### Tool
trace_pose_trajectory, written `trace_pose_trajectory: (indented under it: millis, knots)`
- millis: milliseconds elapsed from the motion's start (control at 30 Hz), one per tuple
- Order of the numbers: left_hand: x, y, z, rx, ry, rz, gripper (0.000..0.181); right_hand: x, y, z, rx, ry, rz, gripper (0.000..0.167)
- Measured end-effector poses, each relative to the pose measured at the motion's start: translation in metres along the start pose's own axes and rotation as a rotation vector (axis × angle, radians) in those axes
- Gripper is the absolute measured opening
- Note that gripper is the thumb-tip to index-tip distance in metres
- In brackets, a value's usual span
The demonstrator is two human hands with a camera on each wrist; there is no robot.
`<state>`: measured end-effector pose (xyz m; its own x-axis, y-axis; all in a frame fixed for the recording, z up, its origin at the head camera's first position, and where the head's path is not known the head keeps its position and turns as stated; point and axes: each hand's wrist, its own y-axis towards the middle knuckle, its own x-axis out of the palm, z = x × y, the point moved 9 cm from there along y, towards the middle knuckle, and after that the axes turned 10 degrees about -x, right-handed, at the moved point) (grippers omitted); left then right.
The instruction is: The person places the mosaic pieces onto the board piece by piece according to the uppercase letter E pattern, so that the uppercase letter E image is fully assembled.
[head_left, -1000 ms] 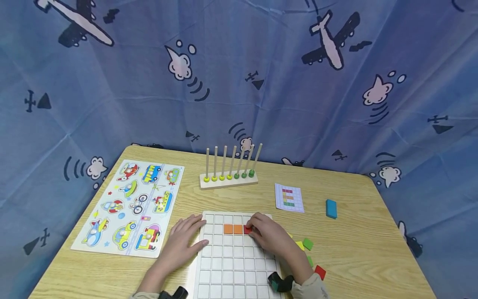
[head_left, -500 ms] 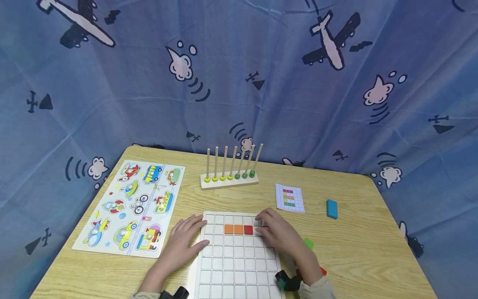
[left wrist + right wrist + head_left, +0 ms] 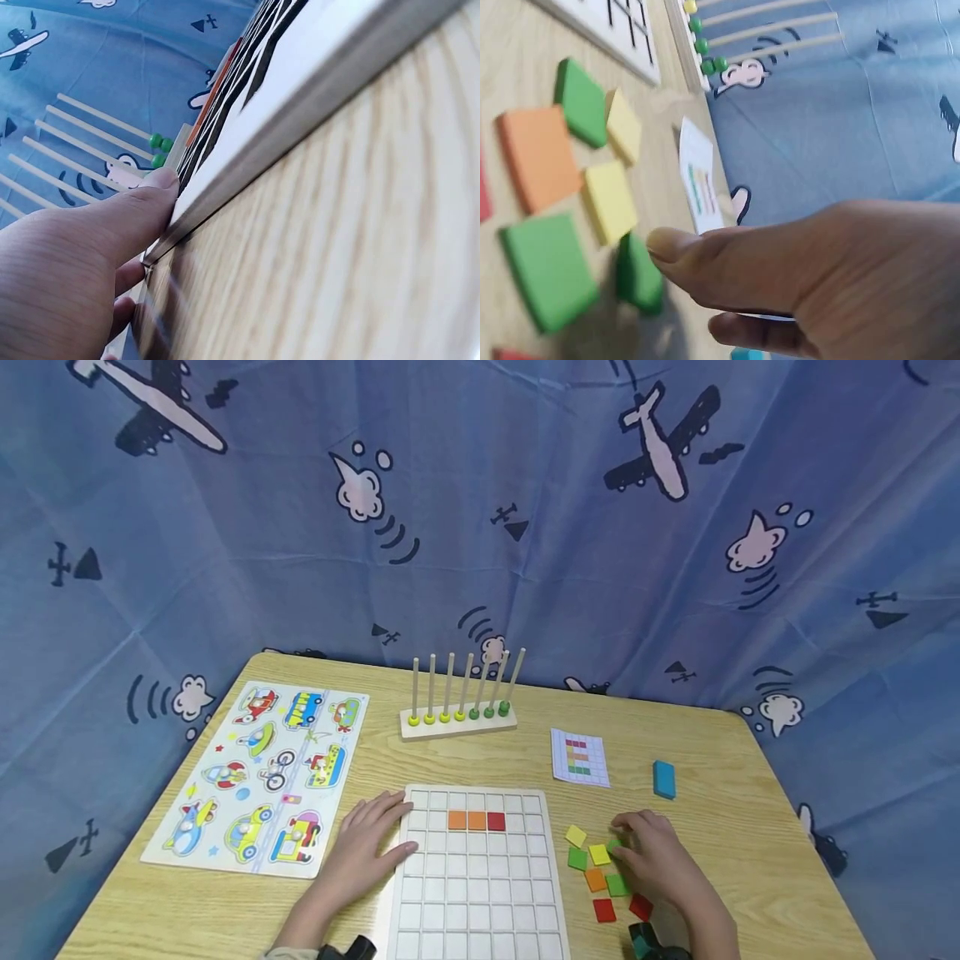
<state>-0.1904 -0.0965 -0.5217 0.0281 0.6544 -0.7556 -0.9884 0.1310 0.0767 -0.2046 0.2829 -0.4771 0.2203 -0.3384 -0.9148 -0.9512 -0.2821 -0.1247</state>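
Observation:
A white grid board (image 3: 457, 889) lies at the front of the table. Two orange tiles (image 3: 467, 820) and a red tile (image 3: 496, 821) sit side by side in its second row. My left hand (image 3: 365, 843) rests at the board's left edge, fingers relaxed, with the thumb (image 3: 142, 206) touching the rim in the left wrist view. Right of the board, my right hand (image 3: 654, 853) hovers at loose square tiles, thumb and fingers apart. Closest to its thumb is a green tile (image 3: 639, 276), partly hidden by the hand in the head view. Yellow (image 3: 599, 854), orange (image 3: 596, 880) and red (image 3: 603, 910) tiles lie nearby.
A pattern card (image 3: 581, 758) lies behind the tiles, a blue block (image 3: 664, 779) to its right. At the back stands a peg rack (image 3: 459, 722) with yellow and green beads. A vehicle puzzle board (image 3: 255, 777) covers the left side. A blue curtain (image 3: 450, 527) hangs behind.
My right hand has let go of the red tile, which stays in the board beside the orange ones. It has moved right to the loose tiles. The left hand has not moved.

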Motion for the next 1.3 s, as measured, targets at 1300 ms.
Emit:
trace_pose_trajectory:
  millis: [1300]
  knots:
    - [-0.001, 0.0, -0.001, 0.005, -0.003, 0.006, 0.057, 0.024, 0.027, -0.103, -0.376, 0.01, 0.04, 0.018]
